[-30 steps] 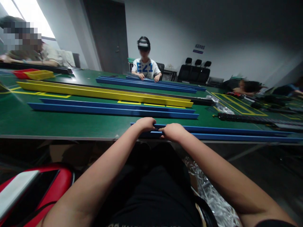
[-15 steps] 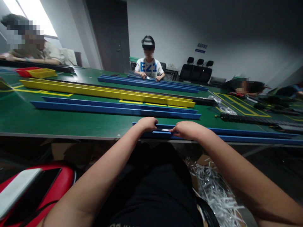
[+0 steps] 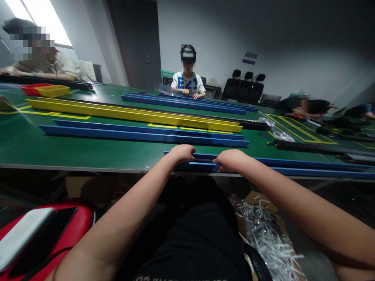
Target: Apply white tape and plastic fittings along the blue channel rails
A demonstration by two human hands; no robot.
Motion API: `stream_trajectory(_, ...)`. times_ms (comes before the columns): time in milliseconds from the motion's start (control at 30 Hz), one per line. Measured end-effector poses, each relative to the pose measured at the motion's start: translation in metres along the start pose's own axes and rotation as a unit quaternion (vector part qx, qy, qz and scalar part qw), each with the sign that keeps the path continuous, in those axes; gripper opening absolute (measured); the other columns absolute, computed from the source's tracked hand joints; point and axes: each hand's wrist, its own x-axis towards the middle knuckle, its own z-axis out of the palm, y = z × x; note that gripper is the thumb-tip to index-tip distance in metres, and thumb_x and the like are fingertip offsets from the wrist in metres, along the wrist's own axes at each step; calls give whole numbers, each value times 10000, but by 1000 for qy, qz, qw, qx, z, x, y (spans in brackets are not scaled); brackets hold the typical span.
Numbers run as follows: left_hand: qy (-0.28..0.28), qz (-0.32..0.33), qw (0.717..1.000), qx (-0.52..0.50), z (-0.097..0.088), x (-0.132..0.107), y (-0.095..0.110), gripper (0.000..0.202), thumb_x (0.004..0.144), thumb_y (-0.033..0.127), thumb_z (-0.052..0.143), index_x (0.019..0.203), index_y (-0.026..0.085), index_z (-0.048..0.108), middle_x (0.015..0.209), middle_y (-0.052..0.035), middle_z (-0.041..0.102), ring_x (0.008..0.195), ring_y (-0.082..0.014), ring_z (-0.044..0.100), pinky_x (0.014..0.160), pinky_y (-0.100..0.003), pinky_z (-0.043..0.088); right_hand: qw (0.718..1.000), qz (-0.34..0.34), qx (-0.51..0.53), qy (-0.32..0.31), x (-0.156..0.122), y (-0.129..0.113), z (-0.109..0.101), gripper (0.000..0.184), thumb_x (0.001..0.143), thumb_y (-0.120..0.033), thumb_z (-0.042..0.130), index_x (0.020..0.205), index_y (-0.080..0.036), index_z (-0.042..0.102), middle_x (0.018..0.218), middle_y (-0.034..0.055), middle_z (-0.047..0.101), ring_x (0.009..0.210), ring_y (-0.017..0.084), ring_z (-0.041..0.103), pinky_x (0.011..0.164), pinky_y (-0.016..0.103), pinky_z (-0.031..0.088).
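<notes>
A long blue channel (image 3: 299, 170) with two raised walls lies along the near edge of the table. At its left part, my left hand (image 3: 184, 153) bends down over it, fingers closed on the channel and partly hidden. A short way to the right, my right hand (image 3: 231, 160) is closed at the front wall, with fingertips on both sides of that wall. Between the hands the inside of the channel looks dark. Whether either hand also pinches something small inside cannot be made out.
Beyond lie another blue channel (image 3: 146, 135), a yellow channel (image 3: 131, 115) and more blue channels (image 3: 181, 102). A black rail (image 3: 307, 148) is to the right. Red (image 3: 35, 89) and yellow (image 3: 55, 91) bins stand left. A person (image 3: 189, 80) sits opposite. A red stool (image 3: 83, 218) is beside me.
A white strip that showed in the channel between my hands is out of sight now. My right hand has shifted slightly, its fingertips now over the front wall. My left hand stays put.
</notes>
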Motion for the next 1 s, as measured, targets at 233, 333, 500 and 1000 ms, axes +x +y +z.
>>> stream_trajectory(233,-4,5,1000,-4,0,1,0,315,746,405,602,1023,300,711,1014,-51,739,895,-239,663,721,-293,468,1000,17,3,6,0,2,7,465,793,-488,668,1232,-336,677,1042,107,736,957,309,689,723,352,495)
stream_trajectory(333,-5,2,1000,-6,0,2,0,312,739,403,605,1009,291,712,989,-53,739,873,-230,662,713,-287,463,1000,14,4,14,2,3,12,467,789,-498,666,1229,-344,677,1027,108,738,952,315,691,716,359,496)
stream_trajectory(500,-9,2,1000,-7,-1,4,1,293,727,402,603,971,288,717,951,-52,739,832,-225,659,669,-284,455,1000,11,9,26,3,3,16,478,769,-497,674,1220,-339,684,1021,107,740,950,306,692,728,357,496)
stream_trajectory(1000,-8,28,1000,11,3,23,32,309,721,425,632,966,264,732,963,-65,747,859,-220,669,686,-275,472,998,31,39,49,1,5,24,480,776,-476,697,1236,-342,684,1048,110,745,962,322,692,767,358,500)
